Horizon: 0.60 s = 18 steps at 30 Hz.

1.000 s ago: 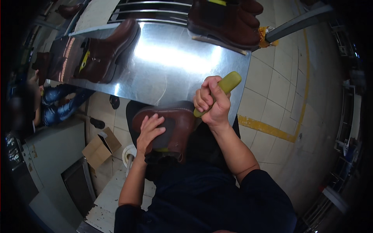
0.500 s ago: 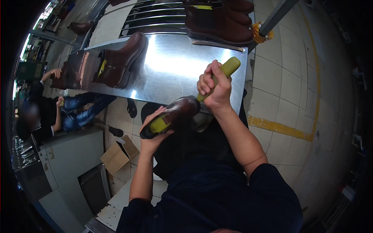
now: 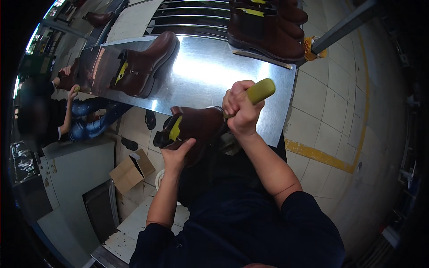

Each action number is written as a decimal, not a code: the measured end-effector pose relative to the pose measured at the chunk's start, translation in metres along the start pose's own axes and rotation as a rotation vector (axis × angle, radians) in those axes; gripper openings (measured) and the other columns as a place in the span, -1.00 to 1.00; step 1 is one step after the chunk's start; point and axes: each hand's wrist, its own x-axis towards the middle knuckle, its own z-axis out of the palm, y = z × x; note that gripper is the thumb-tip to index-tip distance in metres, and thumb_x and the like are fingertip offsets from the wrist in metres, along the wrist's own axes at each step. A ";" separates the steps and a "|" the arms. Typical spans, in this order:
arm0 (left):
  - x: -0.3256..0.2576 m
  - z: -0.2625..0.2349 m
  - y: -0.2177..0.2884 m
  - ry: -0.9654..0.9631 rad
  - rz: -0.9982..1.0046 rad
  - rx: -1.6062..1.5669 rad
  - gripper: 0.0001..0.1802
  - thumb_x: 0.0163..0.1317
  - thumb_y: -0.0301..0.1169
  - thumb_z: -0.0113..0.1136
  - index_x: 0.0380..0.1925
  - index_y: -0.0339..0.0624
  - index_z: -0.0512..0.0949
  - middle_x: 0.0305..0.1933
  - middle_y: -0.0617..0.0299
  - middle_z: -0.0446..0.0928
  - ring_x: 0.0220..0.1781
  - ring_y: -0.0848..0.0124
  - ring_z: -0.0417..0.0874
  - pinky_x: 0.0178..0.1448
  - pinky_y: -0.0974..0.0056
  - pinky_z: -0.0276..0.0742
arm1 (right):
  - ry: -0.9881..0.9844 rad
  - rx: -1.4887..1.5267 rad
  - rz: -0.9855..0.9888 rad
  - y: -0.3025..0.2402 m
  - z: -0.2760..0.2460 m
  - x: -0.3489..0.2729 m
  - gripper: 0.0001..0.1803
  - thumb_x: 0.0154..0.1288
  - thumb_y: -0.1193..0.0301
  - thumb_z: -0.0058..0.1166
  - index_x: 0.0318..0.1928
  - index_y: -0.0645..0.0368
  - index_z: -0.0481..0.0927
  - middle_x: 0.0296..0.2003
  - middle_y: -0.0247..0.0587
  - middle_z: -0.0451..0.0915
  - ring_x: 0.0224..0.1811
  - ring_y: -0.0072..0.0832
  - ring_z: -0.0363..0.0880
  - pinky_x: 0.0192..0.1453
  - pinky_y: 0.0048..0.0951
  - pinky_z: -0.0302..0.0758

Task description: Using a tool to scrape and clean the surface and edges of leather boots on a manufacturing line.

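Head view, reading left to right. Far left, beyond the table edge: another person seated (image 3: 67, 116) low, one hand (image 3: 73, 90) raised to a dark shoe. Further in, on the shiny metal table (image 3: 201, 71): one brown boot (image 3: 143, 64) lying on its side. Left hand (image 3: 178, 154) cupped under a brown ankle boot (image 3: 194, 127), fingers half curled, thumb against the near side, boot held up just off the table's near edge and above the lap. Yellow tab showing at the boot's opening. Right hand (image 3: 241, 109) clenched into a tight fist round a yellow-green tool handle (image 3: 260, 90), working end pressed at the boot's toe end, tip hidden behind the fingers, possibly a brush. Top right: a pair of brown boots (image 3: 268, 31) standing at the table's far corner, beside a slanting grey post (image 3: 348, 22).

Against half a second ago: boot turned more level and raised a little, opening now facing left; fist in much the same spot.

Room: bright bare metal between the lying boot and the pair; tiled floor (image 3: 339, 111) with a yellow line open on the right; cardboard box (image 3: 132, 172) on the floor lower left.
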 end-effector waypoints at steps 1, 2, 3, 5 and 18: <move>-0.001 0.010 0.009 0.026 0.023 -0.022 -0.40 0.11 -0.60 0.51 0.18 -0.32 0.52 0.09 0.14 0.63 0.10 0.37 0.65 0.20 0.27 0.58 | -0.024 -0.075 -0.148 0.001 0.003 0.000 -0.75 0.53 0.27 0.14 -0.31 0.07 0.46 -0.68 -0.49 0.21 -0.71 -0.67 0.17 -0.60 -0.55 0.18; 0.000 0.019 0.016 0.019 0.034 -0.029 -0.40 0.11 -0.60 0.51 0.18 -0.32 0.52 0.09 0.14 0.63 0.10 0.37 0.65 0.20 0.27 0.58 | -0.030 -0.077 -0.161 0.001 0.004 0.005 -0.75 0.53 0.27 0.14 -0.31 0.07 0.46 -0.68 -0.49 0.21 -0.71 -0.67 0.17 -0.60 -0.55 0.18; 0.000 0.027 0.023 0.050 0.023 -0.044 -0.46 0.11 -0.61 0.50 0.13 -0.33 0.55 0.04 0.14 0.65 0.05 0.38 0.67 0.18 0.28 0.59 | 0.002 -0.040 -0.064 0.001 0.004 0.014 -0.77 0.52 0.29 0.15 -0.31 0.06 0.46 -0.67 -0.49 0.21 -0.70 -0.67 0.18 -0.59 -0.56 0.19; 0.002 0.037 0.041 0.086 0.005 -0.078 -0.58 0.12 -0.60 0.50 0.00 -0.37 0.63 -0.06 0.14 0.69 -0.05 0.41 0.70 0.10 0.31 0.62 | 0.043 0.004 0.077 0.000 0.002 0.026 -0.77 0.51 0.30 0.16 -0.32 0.03 0.45 -0.67 -0.50 0.22 -0.69 -0.67 0.19 -0.57 -0.57 0.20; 0.062 0.103 0.048 0.104 -0.116 -0.478 -0.58 0.26 -0.35 0.48 -0.01 -0.44 0.63 -0.05 0.10 0.68 -0.07 0.39 0.70 0.05 0.31 0.60 | 0.018 -0.091 -0.232 -0.079 -0.047 0.000 -0.75 0.53 0.28 0.14 -0.30 0.11 0.47 -0.65 -0.44 0.26 -0.64 -0.60 0.25 -0.54 -0.51 0.30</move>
